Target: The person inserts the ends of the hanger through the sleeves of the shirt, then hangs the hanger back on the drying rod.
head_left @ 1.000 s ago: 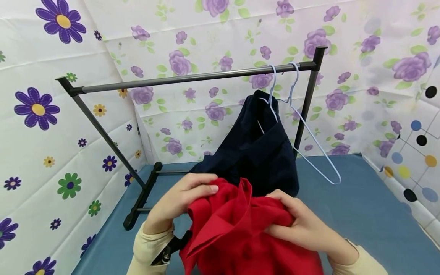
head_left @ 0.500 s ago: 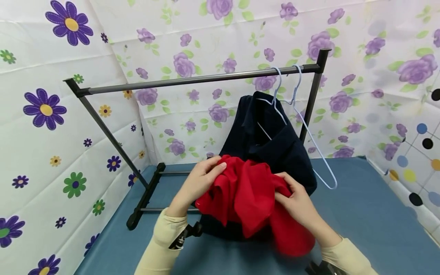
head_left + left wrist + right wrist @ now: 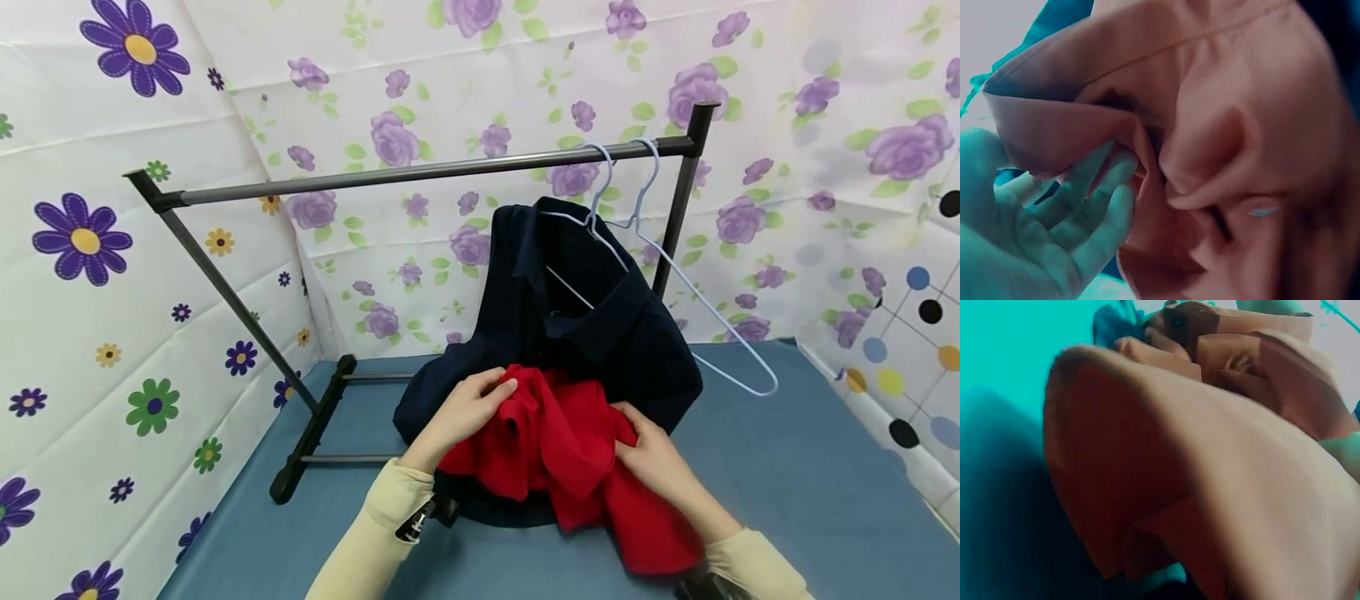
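Both hands hold a bunched red shirt low in front of the clothes rack. At its upper left edge my left hand grips the cloth; in the left wrist view the fingers curl into a folded, collar-like band. My right hand pinches the shirt's right side, and a loose part droops below it. The right wrist view shows mostly a wide fold of the shirt, which hides most of that hand. Behind hangs a navy shirt on a light blue hanger, partly covered by the red one.
A second light blue hanger hangs bare at the rack's right end. The dark metal rack stands on a blue-covered table. Flowered sheets enclose the back and sides.
The red shirt and both hands have moved away from me toward the navy shirt, then sunk slightly. The navy shirt now looks more spread out, and the bare hanger has swung a little.
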